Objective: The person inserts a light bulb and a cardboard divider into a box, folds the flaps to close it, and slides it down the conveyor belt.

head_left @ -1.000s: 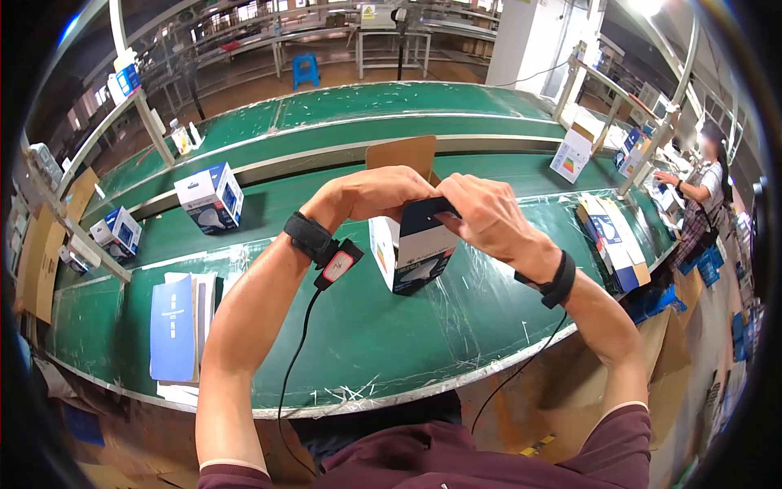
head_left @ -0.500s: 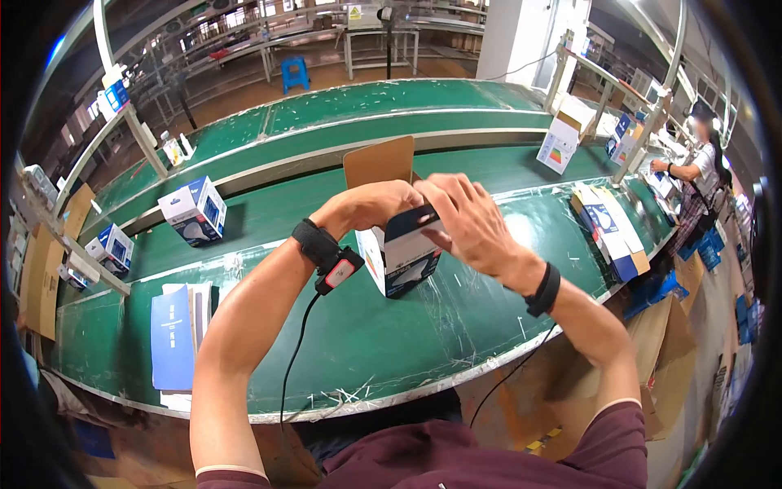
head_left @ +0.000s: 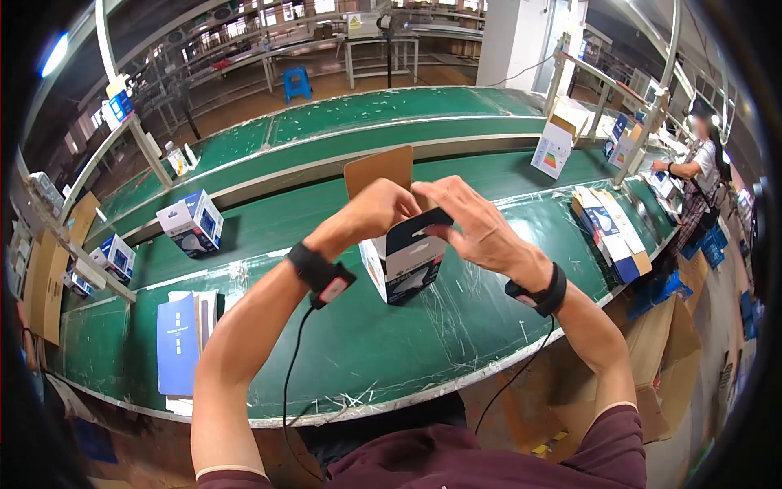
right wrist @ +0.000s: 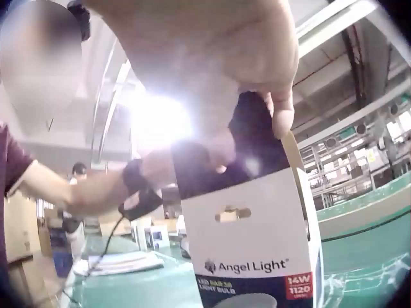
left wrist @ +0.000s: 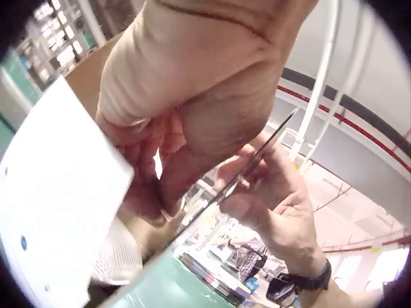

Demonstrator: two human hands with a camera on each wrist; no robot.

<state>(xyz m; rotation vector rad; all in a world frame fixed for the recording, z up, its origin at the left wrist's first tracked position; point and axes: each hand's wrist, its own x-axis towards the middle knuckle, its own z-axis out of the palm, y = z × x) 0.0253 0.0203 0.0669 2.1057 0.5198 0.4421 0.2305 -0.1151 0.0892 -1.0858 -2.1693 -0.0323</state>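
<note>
An open-topped bulb box (head_left: 407, 273) stands on the green bench in front of the person, its brown flap (head_left: 379, 169) raised at the back. Printing on the box (right wrist: 247, 247) reads "Angel Light" in the right wrist view. The left hand (head_left: 376, 210) is at the box's opening, fingers bent down, thumb and fingertips close together in the left wrist view; whether they hold something inside is hidden. With thumb and fingers, the right hand (head_left: 481, 232) pinches the dark top flap (head_left: 417, 228) on the near side. In the left wrist view a ribbed white part (left wrist: 119, 253) shows below the left hand (left wrist: 199, 83).
Closed bulb boxes (head_left: 191, 224) stand at the left; blue booklets (head_left: 177, 346) lie on the near left. Flattened cartons (head_left: 611, 232) lie at the right, an open white box (head_left: 554, 151) behind them. Black cables hang from both wrists. Another person (head_left: 699, 171) stands far right.
The left hand has drawn back slightly to the left, its fingers now more visible above the opening. The right hand still pinches the dark flap. The view has shifted a little.
</note>
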